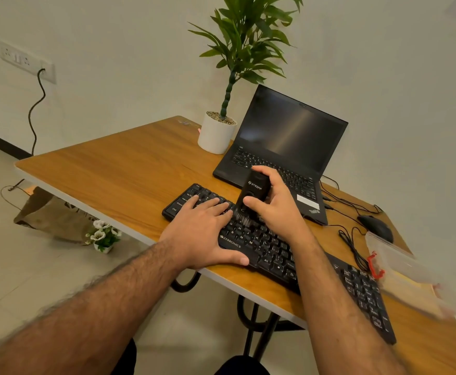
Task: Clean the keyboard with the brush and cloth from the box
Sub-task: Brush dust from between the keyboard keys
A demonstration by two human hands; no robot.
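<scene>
A black keyboard lies slantwise along the near edge of the wooden table. My right hand grips a black brush held upright, with its bristles down on the keys near the keyboard's left half. My left hand rests flat on the left end of the keyboard, fingers straight and thumb along its front edge. A clear plastic box with a red clasp stands at the right of the table, blurred. I see no cloth.
An open black laptop stands behind the keyboard, with a white potted plant to its left. A black mouse and its cables lie at the right. A paper bag and a small flower pot sit on the floor.
</scene>
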